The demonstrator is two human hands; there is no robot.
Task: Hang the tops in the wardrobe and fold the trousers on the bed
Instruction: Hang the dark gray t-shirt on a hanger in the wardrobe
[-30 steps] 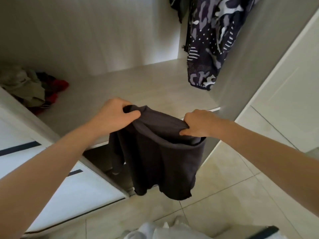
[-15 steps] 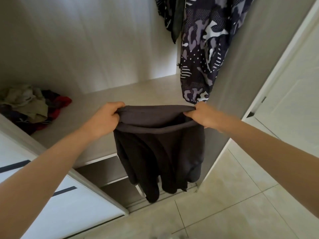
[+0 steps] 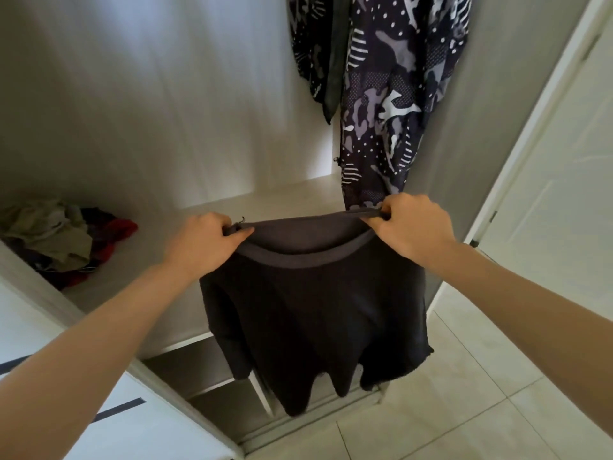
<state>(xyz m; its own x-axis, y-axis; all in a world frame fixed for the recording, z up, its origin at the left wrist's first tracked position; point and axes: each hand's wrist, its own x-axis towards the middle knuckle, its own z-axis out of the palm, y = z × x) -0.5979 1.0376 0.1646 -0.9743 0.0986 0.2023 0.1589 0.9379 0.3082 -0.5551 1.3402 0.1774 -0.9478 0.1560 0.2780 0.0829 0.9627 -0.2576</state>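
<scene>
Left hand point(image 3: 202, 247) and right hand point(image 3: 411, 227) pinch a dark grey knit garment point(image 3: 315, 310) by its ribbed edge. Below them it hangs limp: likely soft, light.

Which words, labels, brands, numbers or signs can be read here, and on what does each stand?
None can be read.
The dark grey fabric garment, gripped by the left hand and the right hand, shows no label or print.
The hanging navy patterned garment bears only dots, stripes and blotches, no letters.
The crumpled clothes pile shows no text.
</scene>
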